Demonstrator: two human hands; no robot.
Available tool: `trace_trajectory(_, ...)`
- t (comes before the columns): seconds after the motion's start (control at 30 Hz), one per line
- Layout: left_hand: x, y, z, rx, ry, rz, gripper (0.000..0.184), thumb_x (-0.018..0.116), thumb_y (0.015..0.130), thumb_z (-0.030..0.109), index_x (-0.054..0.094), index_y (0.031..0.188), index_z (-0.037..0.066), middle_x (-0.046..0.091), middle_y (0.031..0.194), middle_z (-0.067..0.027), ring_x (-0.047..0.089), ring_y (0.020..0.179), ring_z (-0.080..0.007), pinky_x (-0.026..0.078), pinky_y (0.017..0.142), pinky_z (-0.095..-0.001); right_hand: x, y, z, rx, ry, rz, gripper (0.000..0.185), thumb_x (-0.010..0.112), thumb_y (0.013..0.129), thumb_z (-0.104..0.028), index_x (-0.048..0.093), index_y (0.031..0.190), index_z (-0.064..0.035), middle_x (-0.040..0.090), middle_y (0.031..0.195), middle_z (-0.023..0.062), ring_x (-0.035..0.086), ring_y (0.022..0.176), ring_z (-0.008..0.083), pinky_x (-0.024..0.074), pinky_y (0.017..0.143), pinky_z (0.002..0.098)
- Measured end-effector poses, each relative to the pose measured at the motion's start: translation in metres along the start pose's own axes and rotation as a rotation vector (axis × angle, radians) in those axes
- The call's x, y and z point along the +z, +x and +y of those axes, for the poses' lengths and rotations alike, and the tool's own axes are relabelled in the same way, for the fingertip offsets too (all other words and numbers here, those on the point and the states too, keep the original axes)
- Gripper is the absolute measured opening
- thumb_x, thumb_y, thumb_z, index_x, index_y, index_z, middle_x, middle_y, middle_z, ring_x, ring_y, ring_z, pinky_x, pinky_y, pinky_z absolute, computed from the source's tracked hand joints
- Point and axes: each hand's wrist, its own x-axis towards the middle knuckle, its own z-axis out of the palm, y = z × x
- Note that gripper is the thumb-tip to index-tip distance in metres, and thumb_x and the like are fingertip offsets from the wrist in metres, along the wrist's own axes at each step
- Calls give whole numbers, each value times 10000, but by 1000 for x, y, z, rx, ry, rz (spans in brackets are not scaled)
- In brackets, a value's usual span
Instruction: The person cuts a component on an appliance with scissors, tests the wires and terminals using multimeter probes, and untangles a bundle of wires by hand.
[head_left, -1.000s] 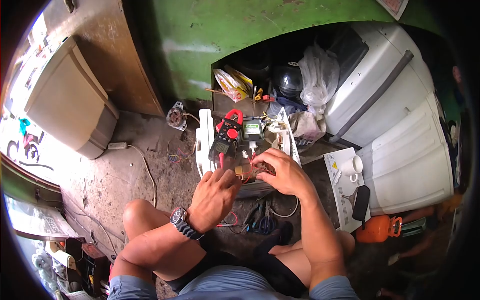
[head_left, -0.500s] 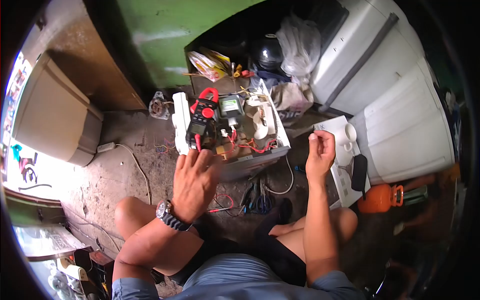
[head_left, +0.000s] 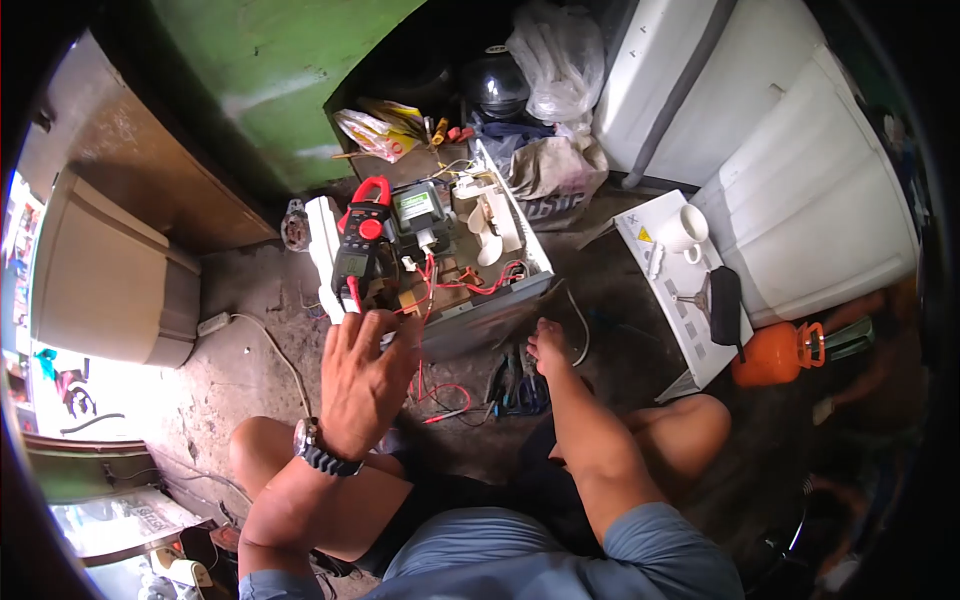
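Note:
My left hand (head_left: 365, 375), with a watch on its wrist, is open at the near left edge of an uncovered appliance casing (head_left: 480, 312). Its fingers are spread and bent, their tips just below a red and black clamp meter (head_left: 362, 238) leaning on a white panel (head_left: 325, 250). Inside the casing are a dark box with a green label (head_left: 416, 207) and red wires (head_left: 480, 289). Low in front of the casing, my right hand (head_left: 547, 345) is closed, fingers curled; whatever it may hold is too small to make out. Below it lie hand tools (head_left: 520, 385) and a red test probe (head_left: 445, 416).
On the right, a white panel (head_left: 655, 300) carries a white cup-shaped part (head_left: 683, 232) and a black pouch (head_left: 724, 305). Beside it is an orange gas cylinder (head_left: 768, 358). A pale cable (head_left: 275, 345) crosses the floor at left. Bags (head_left: 560, 165) stand behind the casing.
My right hand has moved down and left, from beside the white panel to the front of the casing. My left hand stays by the casing edge. The view has shifted slightly.

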Motion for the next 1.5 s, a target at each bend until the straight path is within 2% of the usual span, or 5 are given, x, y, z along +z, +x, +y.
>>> trace_trajectory(0.33, 3, 2, 4, -17, -38, 3, 482, 868, 824, 140, 760, 1293, 116, 649, 1171, -61, 607, 1058, -297, 511, 928, -445, -4, 1, 24, 95, 66, -5, 295, 645, 1103, -405, 586, 1269, -169, 583, 1098, 14, 648, 846, 170, 581, 780, 418)
trace_trajectory(0.63, 23, 9, 5, 31, -73, 30, 446, 842, 856, 139, 748, 1290, 98, 659, 1208, -37, 589, 1068, -285, 506, 935, -441, 3, -6, 24, 75, 50, -18, 183, 661, 1103, -343, 616, 1198, -193, 608, 980, -2, 667, 764, 182, 598, 735, 418)
trace_trajectory(1.13, 23, 18, 8, 37, -53, 9, 468, 767, 820, 26, 754, 1287, 50, 625, 1232, -68, 569, 1070, -298, 488, 951, -432, 6, 0, 19, 92, 8, -54, 227, 681, 1093, -328, 602, 1264, -201, 615, 1025, 5, 684, 824, 191, 600, 767, 426)
trace_trajectory(1.43, 21, 16, 12, 35, -41, 1, 437, 809, 859, 43, 779, 1290, 110, 621, 1168, -70, 578, 1027, -295, 507, 895, -434, 5, 7, 22, 43, 28, -33, 245, 673, 1095, -303, 597, 1300, -191, 619, 1039, 7, 698, 808, 187, 596, 768, 421)
trace_trajectory(1.5, 20, 16, 13, 39, -45, 1, 436, 810, 859, 41, 779, 1288, 110, 620, 1167, -68, 579, 1031, -294, 508, 890, -435, 5, 11, 23, -4, 36, -37, 268, 652, 1101, -304, 583, 1331, -184, 633, 1098, 16, 710, 906, 213, 588, 816, 451)
